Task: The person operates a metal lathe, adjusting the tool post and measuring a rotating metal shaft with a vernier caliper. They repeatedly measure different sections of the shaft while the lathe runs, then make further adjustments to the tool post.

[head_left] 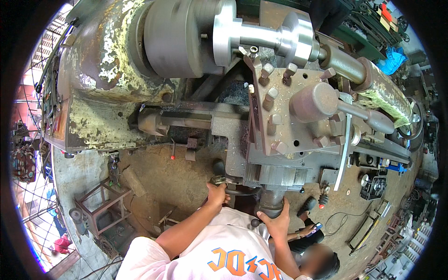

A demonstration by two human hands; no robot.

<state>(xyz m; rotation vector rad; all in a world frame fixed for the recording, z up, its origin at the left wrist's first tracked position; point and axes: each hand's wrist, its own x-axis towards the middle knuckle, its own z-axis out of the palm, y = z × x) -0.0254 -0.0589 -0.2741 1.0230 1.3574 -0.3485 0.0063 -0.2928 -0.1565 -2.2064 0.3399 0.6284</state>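
Observation:
A lathe fills the upper view. Its chuck (170,39) looks blurred, and a shiny turned metal workpiece (259,36) runs from it to the tailstock quill (345,65). Below the workpiece, a cutting tool (252,50) sits by the square tool post (280,119), which has several bolts and a lever handle (361,112) on top. My left hand (217,195) is closed round the grip of the carriage handwheel (242,191). My right hand (276,218) wraps the round cross-slide dial (270,200); a ball-ended crank (255,223) shows beside its thumb.
A person (319,261) sits at the lower right, holding a phone (317,227). A red-knobbed lever (322,200) hangs under the carriage. On the floor stand a rusty metal frame (100,207) at left and a long metal frame (368,228) at right. A blue plastic bag (392,59) lies behind the tailstock.

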